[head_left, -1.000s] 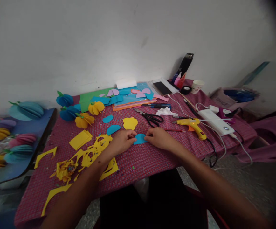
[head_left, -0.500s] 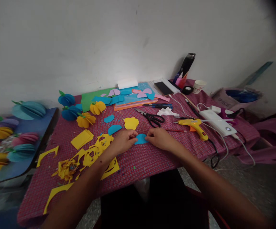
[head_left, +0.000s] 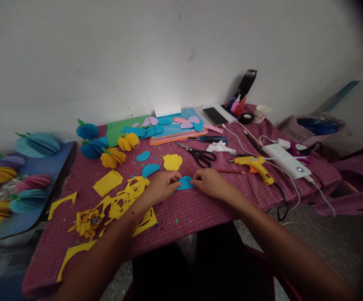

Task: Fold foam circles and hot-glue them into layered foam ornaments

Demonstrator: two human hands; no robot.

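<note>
A small blue paper half-circle (head_left: 185,182) is pinched at its left end by my left hand (head_left: 165,184) and at its right end by my right hand (head_left: 210,182). Its curved edge faces away from me. Two more blue half-circles (head_left: 143,156) lie on the checked cloth beyond my left hand. A yellow scalloped paper piece (head_left: 172,162) rests just beyond the held paper. Black scissors (head_left: 200,156) lie beyond my right hand, their handles towards the right. Yellow cut-out scraps (head_left: 121,200) spread around my left forearm.
Yellow glue gun (head_left: 256,166), white power bank (head_left: 286,161) and cables are on the right. At the back are a phone (head_left: 215,116), paper cup (head_left: 262,113), black bottle (head_left: 246,85) and coloured sheets. Paper pumpkins (head_left: 113,158) stand left; more sit on a blue board (head_left: 62,167).
</note>
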